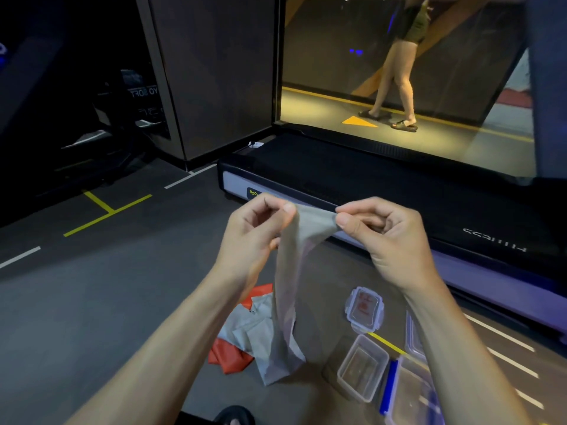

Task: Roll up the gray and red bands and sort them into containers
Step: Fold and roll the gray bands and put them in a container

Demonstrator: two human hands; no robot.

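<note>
A gray band (287, 289) hangs from both my hands, its lower end reaching the floor. My left hand (254, 237) pinches its top left corner and my right hand (383, 237) pinches the top right corner, so the upper edge is stretched between them. On the floor below lies a pile of gray bands (248, 329) mixed with red bands (228, 358). A clear open container (362, 368) stands to the right of the pile, and a second one with blue clips (411, 391) sits beside it.
A clear lid (365, 309) lies on the floor beyond the containers, another lid (412, 338) partly hidden behind my right forearm. A treadmill deck (383, 185) runs across ahead. A person walks behind the glass at the back. A dark sandal (234, 415) shows at the bottom edge.
</note>
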